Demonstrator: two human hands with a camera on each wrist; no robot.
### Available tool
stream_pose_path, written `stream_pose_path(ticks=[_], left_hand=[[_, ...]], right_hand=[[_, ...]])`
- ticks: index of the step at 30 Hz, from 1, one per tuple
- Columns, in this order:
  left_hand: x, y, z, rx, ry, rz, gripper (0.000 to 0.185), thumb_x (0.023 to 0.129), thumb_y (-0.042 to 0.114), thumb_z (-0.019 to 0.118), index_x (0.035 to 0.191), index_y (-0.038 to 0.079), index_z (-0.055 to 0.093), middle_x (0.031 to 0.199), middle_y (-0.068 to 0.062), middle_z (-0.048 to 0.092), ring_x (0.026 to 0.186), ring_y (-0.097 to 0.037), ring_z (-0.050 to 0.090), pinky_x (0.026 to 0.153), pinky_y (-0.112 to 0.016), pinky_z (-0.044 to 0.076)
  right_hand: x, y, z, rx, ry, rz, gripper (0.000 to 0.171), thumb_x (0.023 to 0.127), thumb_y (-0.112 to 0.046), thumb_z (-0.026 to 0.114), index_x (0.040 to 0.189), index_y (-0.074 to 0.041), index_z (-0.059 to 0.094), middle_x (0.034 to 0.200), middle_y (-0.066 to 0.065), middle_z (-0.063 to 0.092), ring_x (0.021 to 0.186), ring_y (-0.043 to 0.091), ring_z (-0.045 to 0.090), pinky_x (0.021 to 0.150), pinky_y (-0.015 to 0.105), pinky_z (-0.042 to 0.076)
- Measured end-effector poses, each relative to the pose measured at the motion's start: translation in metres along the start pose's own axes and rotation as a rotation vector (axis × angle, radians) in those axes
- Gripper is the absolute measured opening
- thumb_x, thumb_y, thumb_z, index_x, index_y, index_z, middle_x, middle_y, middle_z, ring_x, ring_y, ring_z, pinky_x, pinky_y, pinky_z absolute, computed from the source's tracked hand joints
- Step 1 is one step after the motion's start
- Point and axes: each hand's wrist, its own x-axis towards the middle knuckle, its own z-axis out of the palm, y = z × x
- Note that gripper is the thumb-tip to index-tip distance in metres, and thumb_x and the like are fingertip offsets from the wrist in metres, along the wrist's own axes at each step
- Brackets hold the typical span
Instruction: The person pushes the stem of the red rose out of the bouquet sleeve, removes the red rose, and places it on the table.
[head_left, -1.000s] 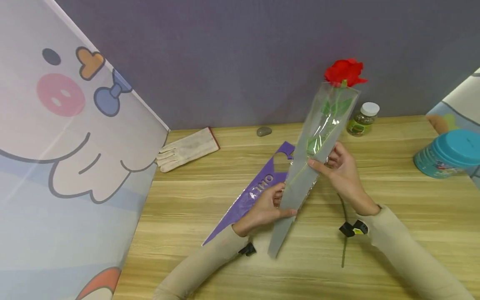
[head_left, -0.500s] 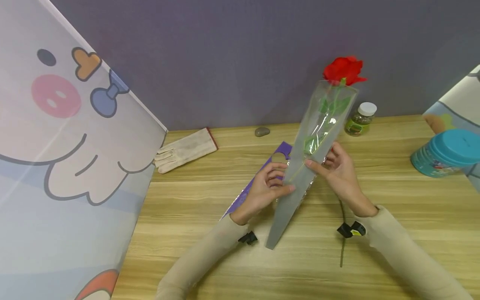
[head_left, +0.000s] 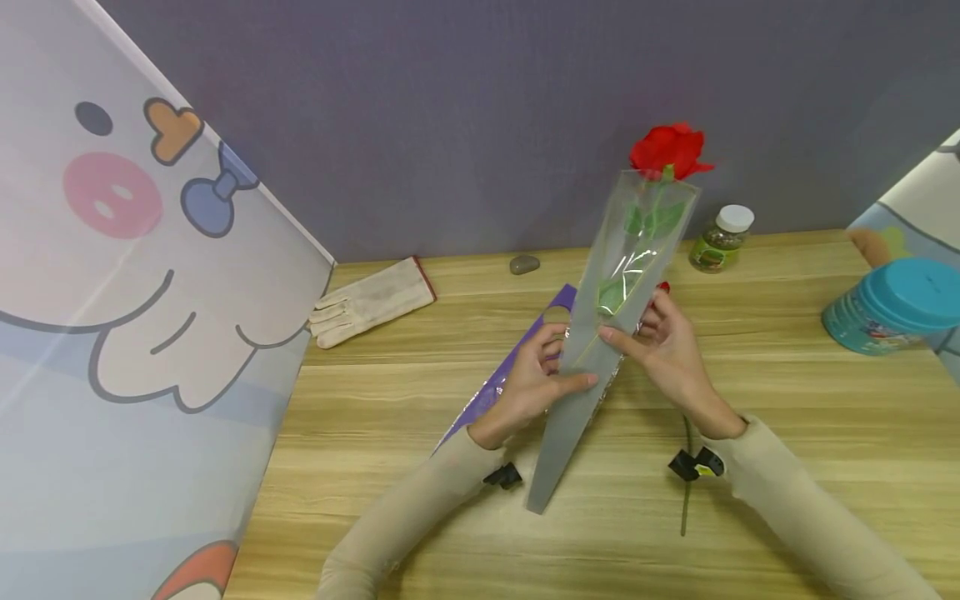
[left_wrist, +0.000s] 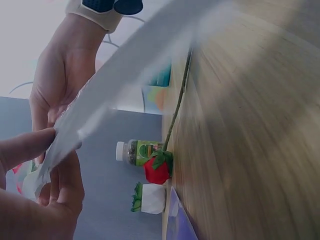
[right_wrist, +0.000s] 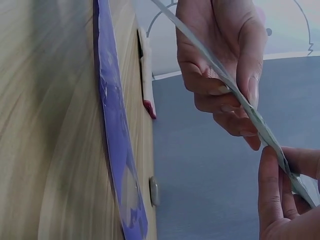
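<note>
A red rose point(head_left: 670, 150) stands in a grey, clear-fronted flower sleeve point(head_left: 573, 408), its bloom above the open top. Tilted over the table, the sleeve is pinched on its left edge by my left hand point(head_left: 531, 382), thumb in front and fingers behind. Higher up, my right hand point(head_left: 675, 362) pinches the right edge the same way. Behind my left hand lies a purple flower sleeve point(head_left: 476, 408) with a heart-shaped window, partly covered. A second rose point(left_wrist: 157, 171) lies on the table; in the head view its stem point(head_left: 685, 504) shows below my right wrist, its bloom mostly hidden.
At the back stand a white-lidded jar point(head_left: 722, 239) and a small grey stone point(head_left: 524, 264). A work glove point(head_left: 372, 302) lies back left, a blue lidded tub point(head_left: 888, 307) at right. The left wrist view shows a white pot point(left_wrist: 153, 198) with a green plant.
My left hand has moved up along the grey sleeve, covering more of the purple one. The sleeve and its rose have since shifted slightly left and down, and my right hand with them.
</note>
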Motion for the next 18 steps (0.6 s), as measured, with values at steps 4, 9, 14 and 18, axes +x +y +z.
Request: stream_pose_path(ticks=[4,9,14,18], left_hand=[[0.0004,-0.0018,0.0004,0.000,-0.003,0.011,0.066,0.081,-0.010,0.079,0.140,0.005,0.053,0.129,-0.028,0.069,0.096,-0.022,0.076,0.079,-0.036,0.064],[-0.0004,-0.0045,0.0006,0.000,-0.006,0.008,0.066,0.082,-0.011,0.079,0.140,0.005,0.053,0.130,-0.028,0.069,0.097,-0.026,0.077,0.079,-0.038,0.065],[-0.0018,-0.0068,0.0007,0.031,-0.019,0.017,0.066,0.084,-0.009,0.078,0.142,0.006,0.051,0.132,-0.026,0.069,0.102,-0.031,0.076,0.078,-0.037,0.065],[-0.0033,-0.0080,0.0008,0.047,-0.020,0.026,0.064,0.085,-0.008,0.078,0.142,0.006,0.051,0.133,-0.026,0.068,0.104,-0.031,0.075,0.077,-0.035,0.064]], right_hand=[[-0.0010,0.0016,0.0006,-0.006,-0.002,0.001,0.054,0.088,0.009,0.075,0.136,-0.005,0.054,0.111,-0.022,0.074,0.097,-0.001,0.074,0.081,0.017,0.060],[-0.0018,0.0016,0.0010,-0.027,-0.013,0.008,0.057,0.089,0.008,0.075,0.140,-0.002,0.051,0.111,-0.023,0.073,0.097,-0.001,0.073,0.082,0.017,0.060],[-0.0022,0.0009,0.0022,-0.014,-0.026,0.020,0.061,0.088,0.008,0.076,0.143,-0.001,0.049,0.111,-0.022,0.074,0.097,0.000,0.074,0.082,0.018,0.060],[-0.0025,0.0011,0.0030,-0.015,-0.025,0.019,0.062,0.088,0.008,0.076,0.144,-0.001,0.049,0.111,-0.022,0.074,0.097,0.000,0.074,0.082,0.018,0.060]])
